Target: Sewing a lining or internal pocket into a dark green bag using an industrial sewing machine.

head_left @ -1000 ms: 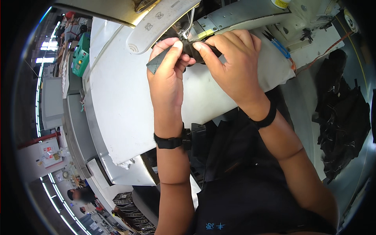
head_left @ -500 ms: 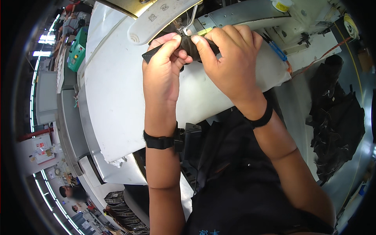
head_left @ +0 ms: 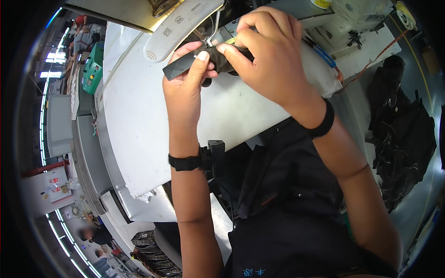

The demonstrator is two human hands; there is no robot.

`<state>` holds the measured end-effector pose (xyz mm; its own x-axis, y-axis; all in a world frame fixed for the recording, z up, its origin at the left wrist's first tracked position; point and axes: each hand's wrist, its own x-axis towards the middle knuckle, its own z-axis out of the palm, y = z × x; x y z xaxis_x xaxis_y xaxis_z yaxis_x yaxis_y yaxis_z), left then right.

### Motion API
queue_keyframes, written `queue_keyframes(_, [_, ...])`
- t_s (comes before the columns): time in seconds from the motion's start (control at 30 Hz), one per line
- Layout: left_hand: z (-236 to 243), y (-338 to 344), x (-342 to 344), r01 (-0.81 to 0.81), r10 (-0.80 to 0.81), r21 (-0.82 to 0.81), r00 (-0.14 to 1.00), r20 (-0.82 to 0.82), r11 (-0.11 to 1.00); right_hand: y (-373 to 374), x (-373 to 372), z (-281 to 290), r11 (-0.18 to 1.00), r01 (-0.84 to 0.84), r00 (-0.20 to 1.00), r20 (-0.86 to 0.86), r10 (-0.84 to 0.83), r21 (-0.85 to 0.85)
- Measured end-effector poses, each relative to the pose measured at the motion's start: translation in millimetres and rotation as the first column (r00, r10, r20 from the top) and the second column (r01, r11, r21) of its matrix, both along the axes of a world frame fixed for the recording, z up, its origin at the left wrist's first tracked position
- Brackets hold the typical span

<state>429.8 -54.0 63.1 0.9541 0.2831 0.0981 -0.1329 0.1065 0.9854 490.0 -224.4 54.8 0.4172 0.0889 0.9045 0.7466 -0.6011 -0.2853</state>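
Observation:
A small dark fabric piece (head_left: 220,61) with a toothed zipper edge (head_left: 239,47) lies by the needle area of a sewing machine (head_left: 183,28). My left hand (head_left: 189,90) pinches its left part between thumb and fingers; a flat dark flap (head_left: 178,67) sticks out past that hand. My right hand (head_left: 273,60) is on the right part, thumb and index finger at the zipper edge close to the presser foot (head_left: 211,41). The fingers partly cover the fabric.
The white tabletop (head_left: 139,120) stretches toward me. Blue-handled snips (head_left: 326,54) lie right of my right hand. A pile of dark fabric pieces (head_left: 403,139) is at the far right. A green case (head_left: 94,67) stands at the left, and people work farther off.
The view has shifted slightly. My right hand's fingers have lifted and bent more over the fabric. The flap by my left hand has turned to show more of its flat side.

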Motion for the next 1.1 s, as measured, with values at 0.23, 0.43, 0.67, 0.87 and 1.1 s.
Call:
queue_keyframes(0.23, [17.9,17.5,3.8,0.091,-0.094,-0.03,0.988,-0.126,0.995,-14.0,16.5,18.1,0.927,-0.375,0.859,-0.377,0.346,-0.005])
queue_keyframes(0.43, [23.1,19.0,8.2,0.103,-0.112,-0.059,0.978,-0.178,0.993,-10.0,16.9,15.9,0.939,-0.345,0.874,-0.37,0.315,-0.015])
queue_keyframes(0.67, [25.7,25.3,14.6,0.114,-0.133,-0.101,0.967,-0.217,0.988,-7.7,17.3,15.2,0.949,-0.314,0.874,-0.384,0.296,0.017])
queue_keyframes(0.87, [26.3,28.5,15.9,0.147,-0.159,-0.071,0.963,-0.219,0.987,-9.5,16.2,14.4,0.946,-0.322,0.858,-0.416,0.302,0.024])
queue_keyframes(1.1, [27.8,26.6,14.6,0.136,-0.136,-0.012,0.969,-0.206,0.991,-7.1,18.0,14.7,0.947,-0.321,0.846,-0.441,0.3,0.028])
